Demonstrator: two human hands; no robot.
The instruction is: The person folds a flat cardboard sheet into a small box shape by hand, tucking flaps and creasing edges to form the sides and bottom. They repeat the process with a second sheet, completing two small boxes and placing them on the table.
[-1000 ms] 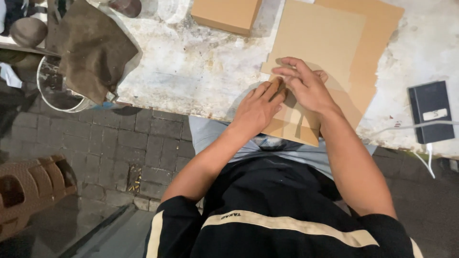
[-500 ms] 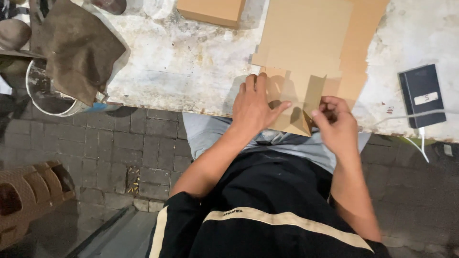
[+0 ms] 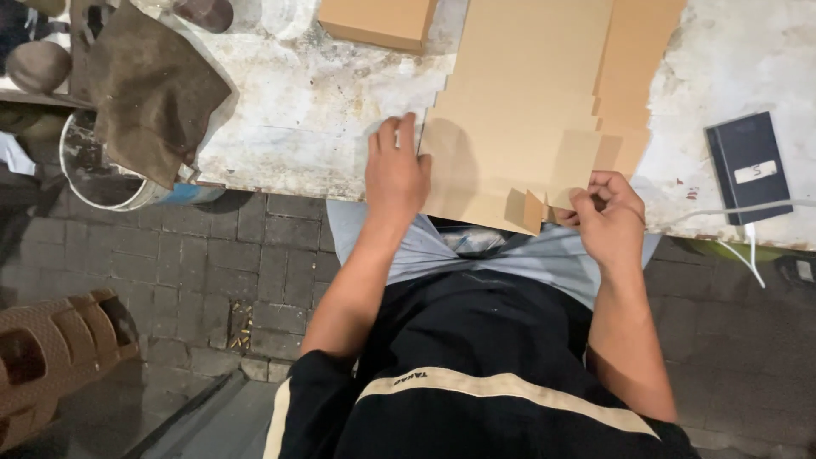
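Lying between both hands' grip: cardboard sheet (image 3: 518,127).

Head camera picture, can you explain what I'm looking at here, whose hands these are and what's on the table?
The picture comes from a camera worn on a person's head, looking down, so both arms belong to the wearer. The left hand lies flat on the left edge of a flat cardboard sheet. The right hand pinches a small flap at the sheet's near edge with its fingers. The sheet rests on a worn white table. Also there: a closed cardboard box at the far edge, a dark notebook on the right, a white cable and a brown cloth on the left.
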